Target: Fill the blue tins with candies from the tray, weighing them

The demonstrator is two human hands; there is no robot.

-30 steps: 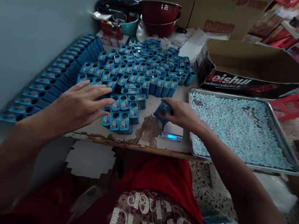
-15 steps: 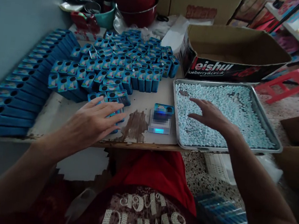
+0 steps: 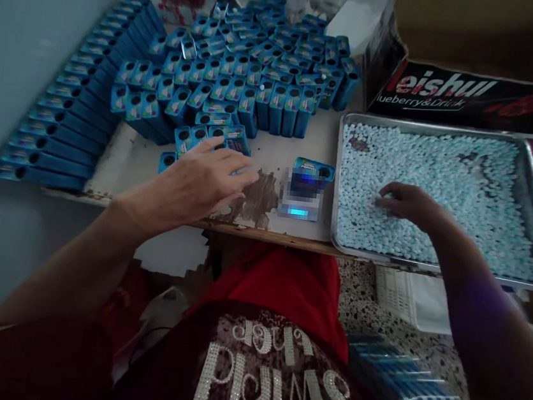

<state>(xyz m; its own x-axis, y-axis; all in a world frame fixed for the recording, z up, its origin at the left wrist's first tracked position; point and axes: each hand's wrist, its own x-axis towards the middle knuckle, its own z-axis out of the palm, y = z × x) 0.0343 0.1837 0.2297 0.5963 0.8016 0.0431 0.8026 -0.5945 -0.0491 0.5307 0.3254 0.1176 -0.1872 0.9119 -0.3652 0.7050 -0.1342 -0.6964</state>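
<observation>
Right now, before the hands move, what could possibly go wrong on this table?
The left hand could tip the blue packs under it, which stand near the table's front edge. The right hand, its fingers among the pale pieces, might flick some over the tray's rim. The single pack on the small scale sits between both hands, so a sweep might knock it.

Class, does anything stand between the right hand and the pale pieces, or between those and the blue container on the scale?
Nothing visible separates the right hand from the pale pieces at its fingertips. Between those and the blue container stands the tray's raised rim.
</observation>
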